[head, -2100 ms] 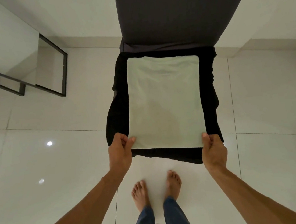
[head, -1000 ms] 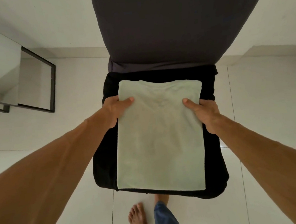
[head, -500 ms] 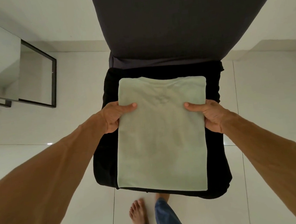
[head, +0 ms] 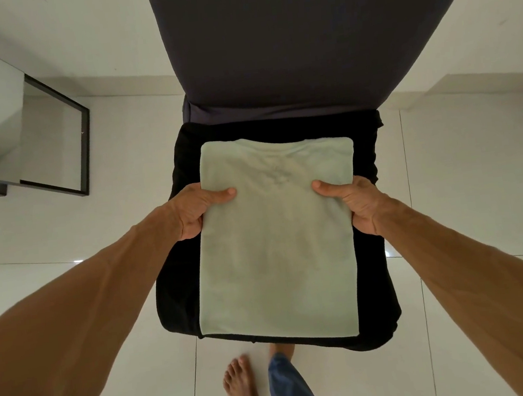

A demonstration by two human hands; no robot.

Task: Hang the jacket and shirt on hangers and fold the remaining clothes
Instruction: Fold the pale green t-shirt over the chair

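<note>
Tall chair back point(head: 317, 30) beyond; open floor point(head: 465, 183) alongside.

Folded shirt point(head: 274, 244): pale green knit cloth, matt, smooth, with faint creasing near the collar end. Black garment point(head: 375, 282) beneath it: cloth, matt, light-absorbing; weave not discernible. Chair back point(head: 301, 32): dark grey fabric cover, matt, drawn taut. Floor point(head: 64, 234): large white tiles, glossy, showing bright light reflections. Leaning panel point(head: 85, 145): matt black frame around a reflective pane. My trousers point(head: 286, 385): blue denim.
</note>
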